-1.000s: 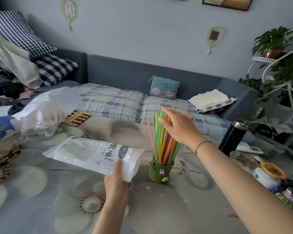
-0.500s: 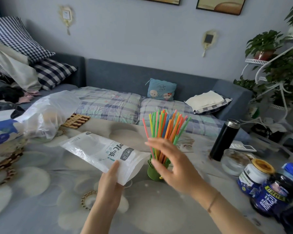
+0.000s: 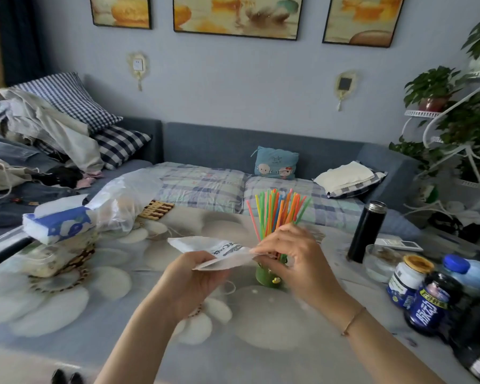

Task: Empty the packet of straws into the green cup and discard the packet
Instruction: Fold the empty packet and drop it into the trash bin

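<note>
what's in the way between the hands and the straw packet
Nothing visible: the left hand grips the straw packet from below and the right hand pinches its right end, just in front of the green cup holding the straws. No bin is in view, so the way to discarding it cannot be judged.

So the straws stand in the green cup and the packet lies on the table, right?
Not quite. The straws do stand in the green cup, but the packet is not on the table: the left hand and the right hand hold it above that, as the head view shows.
</note>
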